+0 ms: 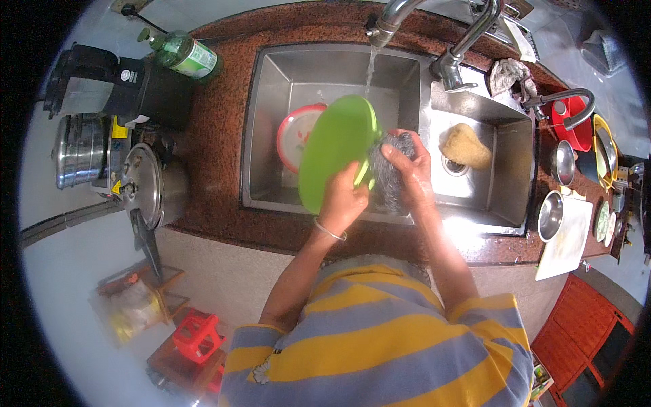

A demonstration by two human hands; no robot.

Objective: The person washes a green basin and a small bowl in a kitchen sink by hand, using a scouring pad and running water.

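My left hand [344, 198] grips the near rim of a green plastic basin [333, 152], which is tilted on edge above the left bowl of the steel sink [409, 86]. In my right hand [411, 165] is a grey mesh scouring pad [390, 175], held against or close to the basin's right side. Water runs from the chrome faucet [389, 28] just behind the basin. A white enamel basin with a red rim [289, 137] lies in the left bowl, partly hidden by the green one.
In the right bowl a tan sponge-like pad [464, 145] rests by the drain. A pressure cooker [145, 185] and a green bottle [188, 56] stand left. Steel bowls [551, 216], a white cutting board [567, 239] and a red container [574, 122] are at the right.
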